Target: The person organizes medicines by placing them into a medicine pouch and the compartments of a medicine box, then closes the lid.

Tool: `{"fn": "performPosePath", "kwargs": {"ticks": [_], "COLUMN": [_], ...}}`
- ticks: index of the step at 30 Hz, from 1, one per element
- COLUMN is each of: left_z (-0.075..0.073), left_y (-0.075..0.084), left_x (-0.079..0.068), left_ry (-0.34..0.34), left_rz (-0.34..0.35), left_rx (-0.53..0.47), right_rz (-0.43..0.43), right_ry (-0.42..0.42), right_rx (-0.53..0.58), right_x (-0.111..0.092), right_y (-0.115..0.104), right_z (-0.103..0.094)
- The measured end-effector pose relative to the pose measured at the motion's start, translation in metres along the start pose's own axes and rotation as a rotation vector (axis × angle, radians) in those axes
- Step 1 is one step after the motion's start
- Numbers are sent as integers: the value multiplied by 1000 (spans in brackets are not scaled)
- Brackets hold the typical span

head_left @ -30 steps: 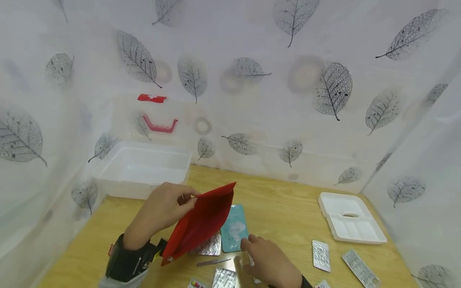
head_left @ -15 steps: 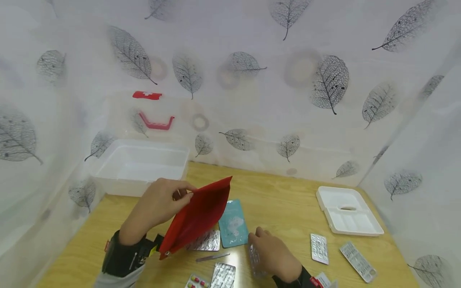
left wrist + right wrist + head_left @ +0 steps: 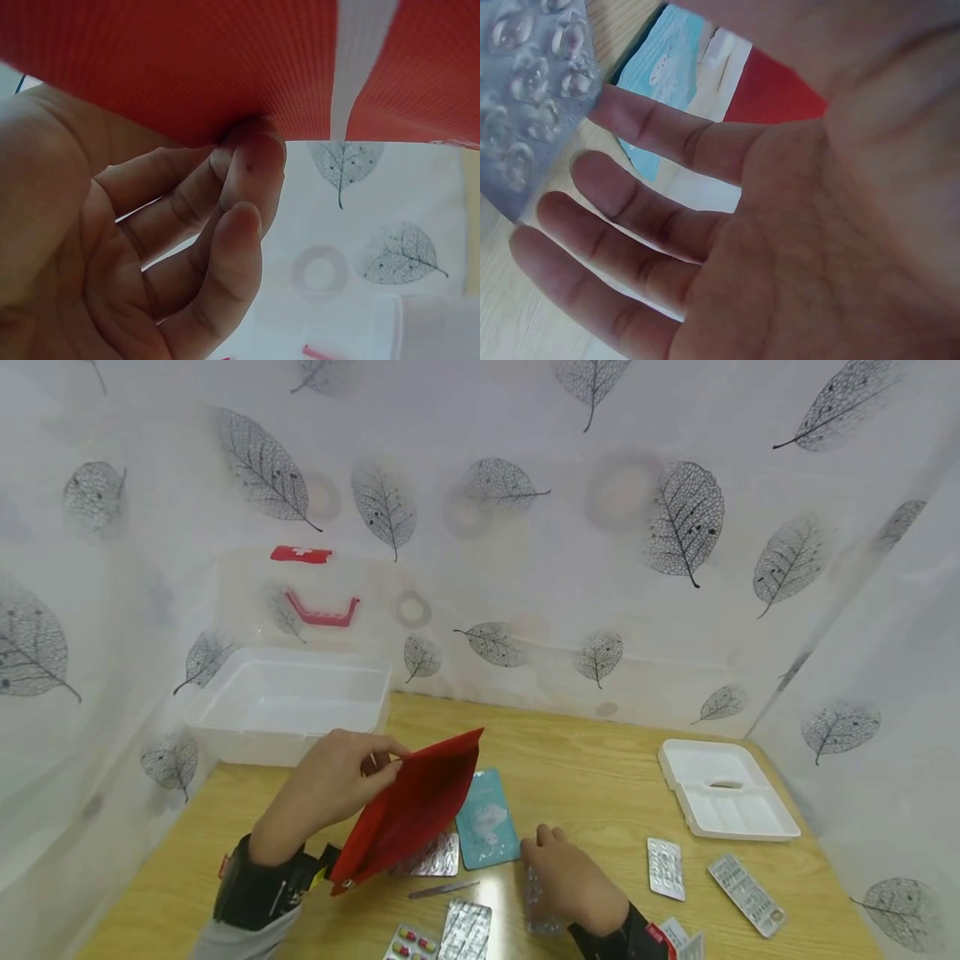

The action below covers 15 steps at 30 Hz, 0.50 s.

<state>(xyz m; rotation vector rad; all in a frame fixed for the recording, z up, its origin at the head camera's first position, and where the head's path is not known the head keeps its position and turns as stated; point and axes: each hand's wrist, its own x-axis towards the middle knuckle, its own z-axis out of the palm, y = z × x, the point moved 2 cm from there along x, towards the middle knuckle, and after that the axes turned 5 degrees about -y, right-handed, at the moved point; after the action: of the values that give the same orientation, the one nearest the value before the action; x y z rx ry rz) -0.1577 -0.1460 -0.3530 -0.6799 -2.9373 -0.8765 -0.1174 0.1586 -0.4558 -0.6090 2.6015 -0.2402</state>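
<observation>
My left hand [image 3: 337,781] pinches the upper edge of a red fabric pouch [image 3: 420,806], holding it tilted above the table with its mouth gaping. In the left wrist view the thumb is hidden by the pouch [image 3: 180,67] while the fingers curl beneath its edge. My right hand [image 3: 573,881] is low over a clear blister pack [image 3: 542,910]. In the right wrist view its fingers are nearly straight, and the index fingertip touches the edge of the pack [image 3: 532,82]; the thumb's tip is out of frame. A teal sachet [image 3: 487,822] lies between the pouch and this hand.
Silver blister packs [image 3: 465,931] and one with red-yellow capsules [image 3: 411,945] lie in front, by metal tweezers [image 3: 444,889]. More packs [image 3: 666,868] and a white divided tray [image 3: 731,789] are at right. A translucent bin [image 3: 292,693] stands at back left.
My right hand has shifted slightly right over the clear blister pack, which shows more beneath it. The left hand still holds the pouch in much the same pose. The head view has tilted slightly.
</observation>
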Motion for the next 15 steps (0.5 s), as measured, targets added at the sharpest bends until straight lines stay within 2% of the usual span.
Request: {"fn": "performPosePath", "kwargs": {"ticks": [5,9,15], "left_z": [-3,-3,-4], "left_y": [-3,-3,-6], "left_x": [3,1,-1], "left_ry": [6,-7,3], "left_rz": [25,2,-4], "left_rx": [18,9,19], "right_rz": [-54,-94,-165], "right_ry": [71,129,173], "right_rx": [-53,-86,-70], "right_x": [-2,-7,-6], "right_y": [-4,-3,-4], "right_z": [-5,-7,-6]}}
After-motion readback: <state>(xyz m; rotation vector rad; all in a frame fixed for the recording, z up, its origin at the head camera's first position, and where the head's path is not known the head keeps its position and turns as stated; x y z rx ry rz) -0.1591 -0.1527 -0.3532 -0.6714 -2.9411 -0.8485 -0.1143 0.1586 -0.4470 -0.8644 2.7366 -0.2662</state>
